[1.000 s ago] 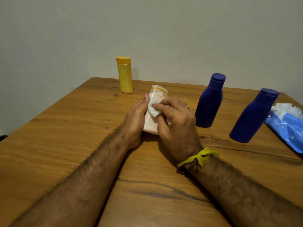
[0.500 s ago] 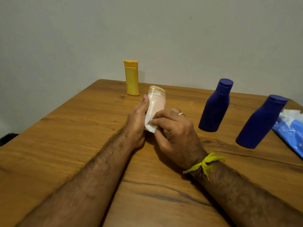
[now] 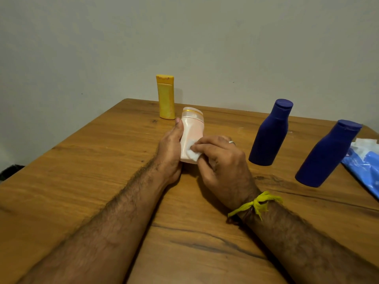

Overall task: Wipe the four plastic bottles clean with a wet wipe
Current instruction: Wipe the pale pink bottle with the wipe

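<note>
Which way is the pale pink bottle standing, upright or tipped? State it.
Upright: the pale pink bottle stands base down on the table, cap up.

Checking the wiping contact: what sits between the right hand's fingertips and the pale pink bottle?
In the head view, a folded white wet wipe lies between the right hand and the pale pink bottle, pressed against its lower side.

Dim, warm indoor light w/ soft shadows under the forearms on the counter [image 3: 82,160], no glare, pic fairly sharp but slightly soft, wide-angle bending leaned the bottles outward near the right edge.
</note>
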